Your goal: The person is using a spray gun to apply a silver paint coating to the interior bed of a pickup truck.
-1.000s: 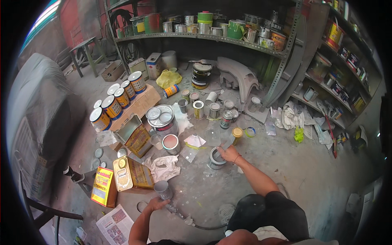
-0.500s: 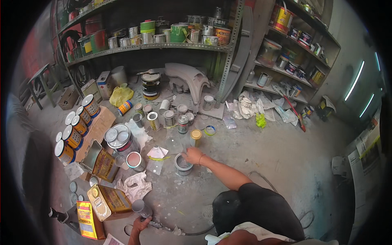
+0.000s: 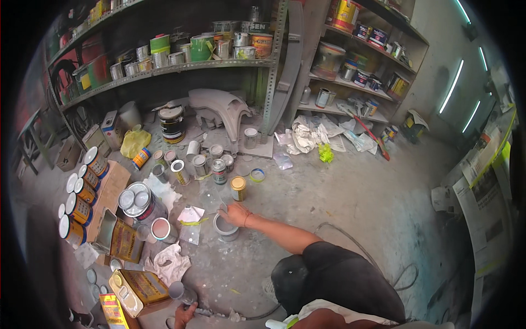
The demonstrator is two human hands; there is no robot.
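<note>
My right hand [image 3: 236,214] is closed at the rim of an open can of grey paint [image 3: 226,228]. A thin, pale strip pokes up from its fingers, too faint to name surely. A small can with a yellow lid [image 3: 238,187] stands just beyond that hand. Down at the lower left, my left hand [image 3: 185,314] grips a spray gun whose grey cup [image 3: 183,293] points up. The gun's body is partly hidden by the fingers. A crumpled whitish rag [image 3: 169,263] lies near the cup, beside a yellow-brown thinner tin [image 3: 139,293].
An open can of pinkish paint [image 3: 163,230] and a large lidded can [image 3: 142,203] stand left. Several orange-blue cans [image 3: 79,209] line a cardboard box. A hose [image 3: 350,241] loops across the floor. Loaded shelves [image 3: 164,70] and a curved grey panel [image 3: 224,112] stand behind.
The view has swung rightward, so everything sits further left in it. My right hand stays at the grey paint can and my left hand keeps the spray gun.
</note>
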